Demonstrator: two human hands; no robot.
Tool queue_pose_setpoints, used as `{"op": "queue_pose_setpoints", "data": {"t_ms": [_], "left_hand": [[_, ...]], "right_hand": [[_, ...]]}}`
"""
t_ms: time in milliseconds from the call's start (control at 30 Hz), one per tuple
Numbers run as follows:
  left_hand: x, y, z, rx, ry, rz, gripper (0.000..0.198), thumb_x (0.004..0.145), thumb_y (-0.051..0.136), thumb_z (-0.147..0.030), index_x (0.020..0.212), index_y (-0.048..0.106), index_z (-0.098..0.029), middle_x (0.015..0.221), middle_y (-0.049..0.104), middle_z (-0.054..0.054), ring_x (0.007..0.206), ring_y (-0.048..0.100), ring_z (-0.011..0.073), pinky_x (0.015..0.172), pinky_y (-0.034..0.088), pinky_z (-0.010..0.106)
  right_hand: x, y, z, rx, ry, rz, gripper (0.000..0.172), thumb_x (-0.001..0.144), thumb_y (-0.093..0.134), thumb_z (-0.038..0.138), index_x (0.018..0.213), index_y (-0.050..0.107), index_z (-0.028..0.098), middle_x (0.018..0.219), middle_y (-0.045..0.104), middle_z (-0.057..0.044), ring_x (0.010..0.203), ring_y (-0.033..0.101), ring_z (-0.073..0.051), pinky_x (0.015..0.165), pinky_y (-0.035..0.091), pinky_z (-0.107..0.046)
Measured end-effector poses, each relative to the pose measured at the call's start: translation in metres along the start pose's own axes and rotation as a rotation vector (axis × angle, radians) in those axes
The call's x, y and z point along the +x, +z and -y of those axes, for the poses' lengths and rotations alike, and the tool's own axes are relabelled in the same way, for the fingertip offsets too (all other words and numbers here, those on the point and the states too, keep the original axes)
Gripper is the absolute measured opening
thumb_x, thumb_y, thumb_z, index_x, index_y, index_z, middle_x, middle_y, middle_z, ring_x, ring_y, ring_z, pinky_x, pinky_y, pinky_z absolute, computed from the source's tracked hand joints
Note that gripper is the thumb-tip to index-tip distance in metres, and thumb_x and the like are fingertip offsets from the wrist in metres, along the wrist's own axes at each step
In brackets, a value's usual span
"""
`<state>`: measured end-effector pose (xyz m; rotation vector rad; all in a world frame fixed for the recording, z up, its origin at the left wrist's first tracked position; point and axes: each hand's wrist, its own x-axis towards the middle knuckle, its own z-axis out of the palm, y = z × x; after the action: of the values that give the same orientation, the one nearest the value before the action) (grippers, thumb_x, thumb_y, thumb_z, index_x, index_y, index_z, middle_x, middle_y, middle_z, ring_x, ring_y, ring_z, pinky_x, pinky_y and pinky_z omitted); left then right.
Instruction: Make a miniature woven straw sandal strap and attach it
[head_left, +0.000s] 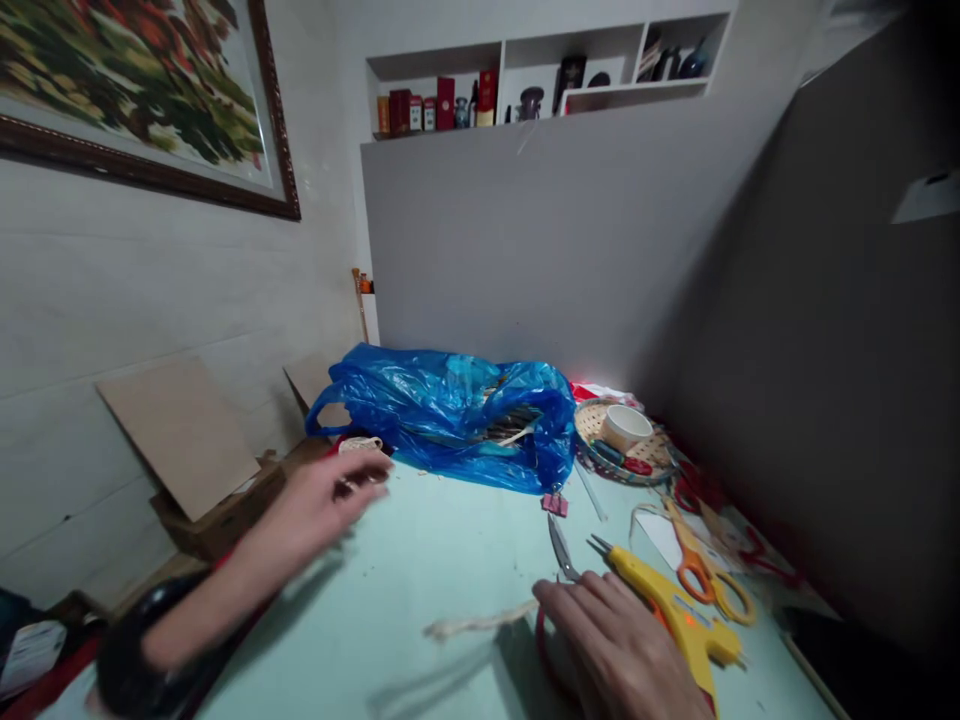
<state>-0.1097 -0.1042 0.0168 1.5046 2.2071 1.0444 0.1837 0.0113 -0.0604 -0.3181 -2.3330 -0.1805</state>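
Observation:
My left hand (330,500) is raised over the left side of the table, slightly blurred. Its thumb and fingers are bent but apart, with nothing visible between them. At the lower right, my right hand (622,640) has its fingers curled, palm down. A short pale cord (480,624) sticks out leftward from under its fingertips, its shadow lying apart on the tabletop. Beneath and beside that hand is a pair of scissors (561,548) with red handles, partly hidden by the fingers. A yellow glue gun (667,605) lies just right of it.
A blue plastic bag (442,410) with dark contents lies across the back of the pale green table (435,540). Right of it are a pink binder clip (555,503), a woven basket (591,418) holding a white cup (628,426), and orange-handled scissors (691,560). Grey panels stand behind.

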Motion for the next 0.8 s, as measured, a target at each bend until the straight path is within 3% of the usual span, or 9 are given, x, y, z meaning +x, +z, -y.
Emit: {"op": "queue_pose_setpoints", "data": {"t_ms": [100, 200, 367, 600, 800], "left_hand": [[0.047, -0.03, 0.038, 0.139, -0.097, -0.14, 0.03, 0.094, 0.061, -0.037, 0.116, 0.065, -0.017, 0.121, 0.068, 0.009, 0.11, 0.064, 0.0291, 0.095, 0.051, 0.05], [0.084, -0.033, 0.067, 0.183, -0.143, -0.067, 0.034, 0.094, 0.064, -0.034, 0.124, 0.062, -0.019, 0.129, 0.065, 0.009, 0.108, 0.066, 0.0273, 0.089, 0.057, 0.048], [0.116, -0.018, 0.087, 0.105, -0.222, 0.112, 0.035, 0.093, 0.065, -0.035, 0.123, 0.063, -0.018, 0.127, 0.065, 0.008, 0.106, 0.067, 0.0285, 0.087, 0.058, 0.047], [0.136, -0.009, 0.085, -0.155, -0.368, 0.134, 0.036, 0.094, 0.065, -0.033, 0.126, 0.061, -0.018, 0.129, 0.064, 0.01, 0.105, 0.067, 0.0266, 0.086, 0.058, 0.047], [0.133, -0.011, 0.043, -0.419, -0.386, 0.077, 0.036, 0.094, 0.065, -0.033, 0.127, 0.06, -0.018, 0.129, 0.064, 0.01, 0.105, 0.067, 0.026, 0.087, 0.058, 0.047]], "right_hand": [[0.0, -0.006, 0.0, 0.291, 0.253, 0.18, 0.022, 0.1, 0.036, 0.016, 0.099, 0.058, 0.022, 0.079, 0.071, -0.003, 0.069, 0.067, -0.017, 0.063, 0.05, -0.027], [0.009, -0.016, 0.001, 0.507, 0.466, 0.349, 0.026, 0.103, 0.04, 0.033, 0.09, 0.061, 0.024, 0.076, 0.071, 0.0, 0.067, 0.068, -0.015, 0.062, 0.052, -0.023], [0.015, -0.018, -0.008, 0.602, 0.629, 0.304, 0.028, 0.1, 0.048, 0.044, 0.096, 0.071, 0.028, 0.099, 0.075, -0.001, 0.092, 0.071, -0.019, 0.081, 0.053, -0.026], [0.009, -0.013, -0.013, 0.601, 0.723, 0.218, 0.032, 0.098, 0.048, 0.049, 0.091, 0.065, 0.023, 0.085, 0.069, -0.002, 0.078, 0.066, -0.018, 0.071, 0.05, -0.026], [0.013, -0.014, -0.01, 0.735, 0.817, 0.112, 0.032, 0.094, 0.054, 0.05, 0.083, 0.064, 0.022, 0.082, 0.067, -0.002, 0.078, 0.062, -0.019, 0.071, 0.048, -0.026]]}}
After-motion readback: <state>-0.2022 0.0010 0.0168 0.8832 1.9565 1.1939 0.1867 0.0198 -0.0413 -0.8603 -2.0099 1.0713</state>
